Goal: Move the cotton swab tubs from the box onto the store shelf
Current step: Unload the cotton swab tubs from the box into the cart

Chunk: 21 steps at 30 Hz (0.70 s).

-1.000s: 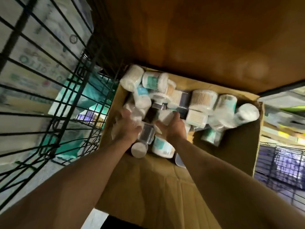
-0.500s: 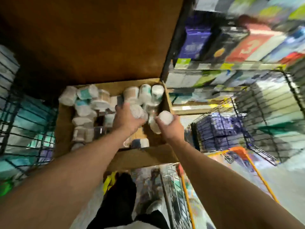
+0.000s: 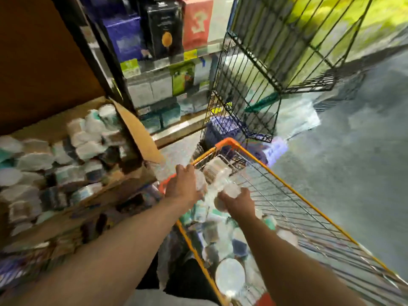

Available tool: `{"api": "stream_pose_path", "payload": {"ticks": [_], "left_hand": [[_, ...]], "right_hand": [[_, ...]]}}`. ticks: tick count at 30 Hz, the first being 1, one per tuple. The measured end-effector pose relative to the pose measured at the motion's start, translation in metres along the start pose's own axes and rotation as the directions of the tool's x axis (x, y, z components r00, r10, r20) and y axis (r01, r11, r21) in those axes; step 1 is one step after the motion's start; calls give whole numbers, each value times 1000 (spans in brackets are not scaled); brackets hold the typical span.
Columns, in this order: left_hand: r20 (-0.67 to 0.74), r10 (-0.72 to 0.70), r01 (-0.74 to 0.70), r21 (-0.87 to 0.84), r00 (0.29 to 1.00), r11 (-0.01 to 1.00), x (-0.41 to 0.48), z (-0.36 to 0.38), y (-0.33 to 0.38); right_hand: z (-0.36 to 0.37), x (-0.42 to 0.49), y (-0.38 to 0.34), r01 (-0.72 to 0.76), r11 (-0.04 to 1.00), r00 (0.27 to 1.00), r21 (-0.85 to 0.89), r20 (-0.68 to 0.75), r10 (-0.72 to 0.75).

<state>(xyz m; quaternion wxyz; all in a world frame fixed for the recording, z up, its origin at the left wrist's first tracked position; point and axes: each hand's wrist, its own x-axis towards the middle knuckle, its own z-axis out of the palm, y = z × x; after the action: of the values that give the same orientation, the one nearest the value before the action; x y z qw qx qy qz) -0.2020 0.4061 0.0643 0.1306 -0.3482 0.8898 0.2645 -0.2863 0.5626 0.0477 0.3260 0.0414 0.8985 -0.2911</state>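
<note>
Both hands, left hand [image 3: 184,186] and right hand [image 3: 237,200], clasp blurry white cotton swab tubs [image 3: 217,186] above the orange wire cart [image 3: 287,186]; the brown cardboard box [image 3: 136,129] lies left.

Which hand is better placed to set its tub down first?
Left, marginally: the left hand, gripping a tub, is nearer the shelf; the right hand sits farther over the cart.

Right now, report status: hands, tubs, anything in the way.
Left hand and right hand each shut on a tub, over the orange cart. Box still full of tubs, on the left. Wire rack ahead; frame blurred.
</note>
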Motion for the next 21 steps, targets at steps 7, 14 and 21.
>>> {"api": "stream_pose_path", "payload": {"ticks": [7,14,21], "left_hand": [[-19,38,-39,-50,999,998,16,-26,-6],[-252,-254,181,-280,934,943,34,-141,-140],[-156,-672,563,-429,724,707,-1,-155,-365]], "right_hand": [[2,1,-23,124,984,989,-124,-64,-133],[99,-24,-197,496,851,868,-172,111,-483],[298,-81,-312,746,624,643,-230,490,-589]]}}
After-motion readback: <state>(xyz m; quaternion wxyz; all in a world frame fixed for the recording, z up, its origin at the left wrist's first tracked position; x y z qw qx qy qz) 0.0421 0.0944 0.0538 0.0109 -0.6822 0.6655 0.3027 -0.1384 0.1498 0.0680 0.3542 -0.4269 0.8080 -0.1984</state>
